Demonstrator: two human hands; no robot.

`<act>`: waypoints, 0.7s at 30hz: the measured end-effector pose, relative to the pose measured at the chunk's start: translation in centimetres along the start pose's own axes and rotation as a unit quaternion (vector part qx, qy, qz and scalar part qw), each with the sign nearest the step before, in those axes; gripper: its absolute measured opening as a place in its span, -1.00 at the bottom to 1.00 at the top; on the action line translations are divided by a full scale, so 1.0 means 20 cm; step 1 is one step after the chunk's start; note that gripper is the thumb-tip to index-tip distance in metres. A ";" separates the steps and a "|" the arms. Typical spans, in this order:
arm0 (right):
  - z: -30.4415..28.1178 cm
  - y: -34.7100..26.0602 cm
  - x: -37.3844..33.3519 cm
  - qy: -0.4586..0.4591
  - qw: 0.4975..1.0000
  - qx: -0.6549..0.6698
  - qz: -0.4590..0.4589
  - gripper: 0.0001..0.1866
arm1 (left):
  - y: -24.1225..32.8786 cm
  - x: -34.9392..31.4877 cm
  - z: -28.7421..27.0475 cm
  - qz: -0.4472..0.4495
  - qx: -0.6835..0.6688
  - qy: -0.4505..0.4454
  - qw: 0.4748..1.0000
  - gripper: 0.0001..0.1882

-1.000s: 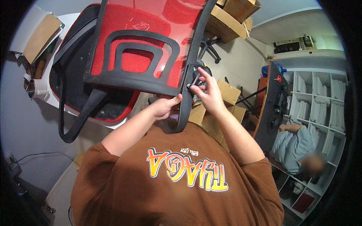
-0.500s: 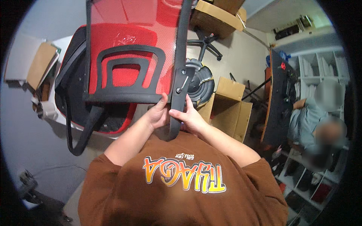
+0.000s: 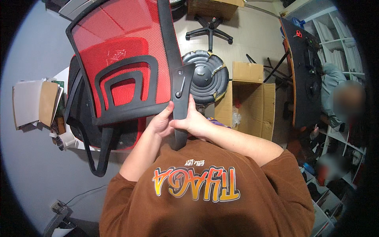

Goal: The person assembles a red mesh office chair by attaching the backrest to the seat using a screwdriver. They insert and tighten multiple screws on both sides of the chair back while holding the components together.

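So, both hands are busy around the middle of the view; call straight up from them 12 o'clock. My left hand (image 3: 161,120) is gripping the flat dark-grey bracket bar (image 3: 182,79) where it meets the chair frame, thumb in front, the other fingers tucked behind where I can't see them. My right hand (image 3: 197,122) is wrapped around the same bar just beside it, thumb laid across the front, index finger up along the edge.

The red mesh chair back with the black plastic frame (image 3: 126,71) sits tilted at about 11, joined to the bar. A thin silver L-shaped hex key (image 3: 182,85) is at the bar's lower bolt, at 12, neither hand touching it.

Around 9, partly behind the back, is the black-and-red chair seat (image 3: 128,136), with a white mug (image 3: 67,141) beyond it. Round ribbed black cushion with torn edges (image 3: 205,75) at 1, black five-legged chair base (image 3: 211,29) farther out just past 12, open brown cardboard box (image 3: 262,106) near 3. Someone in a grey-blue top (image 3: 331,87) is between 2 and 3.
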State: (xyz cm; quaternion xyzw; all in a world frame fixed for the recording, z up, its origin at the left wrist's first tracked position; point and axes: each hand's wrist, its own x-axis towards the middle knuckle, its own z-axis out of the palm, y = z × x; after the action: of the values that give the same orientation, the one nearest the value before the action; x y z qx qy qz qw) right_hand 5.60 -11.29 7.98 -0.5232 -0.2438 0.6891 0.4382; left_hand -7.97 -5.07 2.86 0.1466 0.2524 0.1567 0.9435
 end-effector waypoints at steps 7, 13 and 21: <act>-0.02 -0.01 0.00 -0.013 1.000 -0.006 0.015 0.38 | 0.06 -0.04 0.10 -0.009 0.041 0.020 0.999 -0.31; -0.05 0.00 0.00 -0.021 0.997 -0.068 0.004 0.36 | 0.05 -0.03 0.09 -0.005 0.025 0.019 0.999 -0.33; -0.27 -0.20 0.05 0.165 0.750 -0.519 -0.376 -0.22 | -0.02 -0.01 0.07 0.015 -0.070 0.007 0.997 -0.42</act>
State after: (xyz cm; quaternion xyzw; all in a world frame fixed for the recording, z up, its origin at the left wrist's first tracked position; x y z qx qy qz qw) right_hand 12.02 -9.13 8.79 -0.6417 -0.6646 0.1394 0.3565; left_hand -7.40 -5.77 4.04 0.0827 0.2454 0.1894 0.9471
